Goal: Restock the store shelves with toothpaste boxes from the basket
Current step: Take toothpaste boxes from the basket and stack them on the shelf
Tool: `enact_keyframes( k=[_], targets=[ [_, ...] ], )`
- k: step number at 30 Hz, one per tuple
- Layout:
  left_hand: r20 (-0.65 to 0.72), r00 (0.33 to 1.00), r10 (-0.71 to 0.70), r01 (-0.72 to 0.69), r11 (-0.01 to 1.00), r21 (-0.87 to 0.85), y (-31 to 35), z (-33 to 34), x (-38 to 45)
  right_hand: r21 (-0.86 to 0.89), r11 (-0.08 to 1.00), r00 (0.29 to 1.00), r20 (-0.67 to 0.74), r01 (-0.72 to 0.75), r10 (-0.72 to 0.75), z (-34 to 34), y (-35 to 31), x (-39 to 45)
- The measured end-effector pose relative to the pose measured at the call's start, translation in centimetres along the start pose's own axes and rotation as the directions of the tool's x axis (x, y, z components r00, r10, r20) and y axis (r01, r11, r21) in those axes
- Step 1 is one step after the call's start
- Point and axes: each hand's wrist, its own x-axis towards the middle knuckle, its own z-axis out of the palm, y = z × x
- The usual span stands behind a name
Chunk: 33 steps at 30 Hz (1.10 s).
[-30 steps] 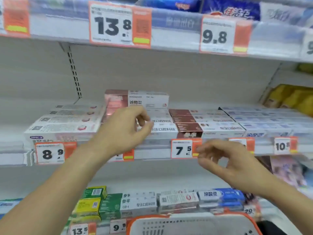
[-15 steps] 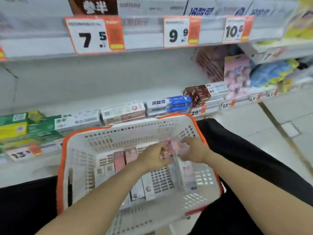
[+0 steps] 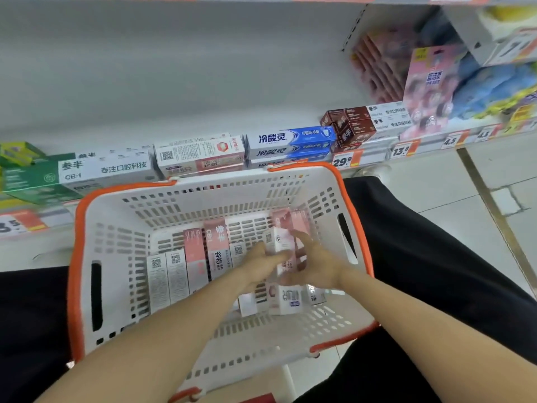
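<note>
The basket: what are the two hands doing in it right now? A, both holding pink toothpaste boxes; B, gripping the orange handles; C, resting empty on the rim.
A: the left hand and right hand meet around pink toothpaste boxes inside the basket.

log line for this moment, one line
phase: pick | both hands gripping pink toothpaste boxes | in basket | shelf not reached

Both forearms extended forward, converging. Left hand point(image 3: 259, 264) and right hand point(image 3: 315, 267) close together, fingers point(image 3: 302, 238) curled, gripping.
</note>
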Motion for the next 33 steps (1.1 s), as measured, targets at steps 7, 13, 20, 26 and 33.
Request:
enact_keyframes(
  k=[7,13,20,26,33],
  targets=[
    [-0.144,0.989,-0.038,0.036,0.999,-0.013,-1.4,-4.4,-0.5,-0.214,0.955,0.951,-0.274,-0.204,0.142,-1.0,2.3,2.0],
    [-0.147,0.987,-0.06,0.037,0.988,-0.15,-2.3,-5.6,-1.2,-0.163,0.943,0.928,-0.288,-0.291,0.237,1.4,3.0,3.5],
    [-0.114,0.989,-0.094,0.063,0.965,-0.253,-2.6,-6.9,-2.1,-0.201,0.953,0.972,-0.106,-0.228,0.21,1.3,2.2,3.9],
    [-0.135,0.991,-0.023,-0.027,0.933,-0.359,-0.6,-7.8,-3.7,0.202,0.975,0.99,0.123,-0.088,0.064,-2.2,-2.5,2.2],
    [-0.086,0.982,0.166,-0.186,0.869,-0.458,5.0,-7.8,-8.1,0.327,0.944,0.948,0.279,0.055,-0.152,-4.9,-8.0,-1.8]
  ],
)
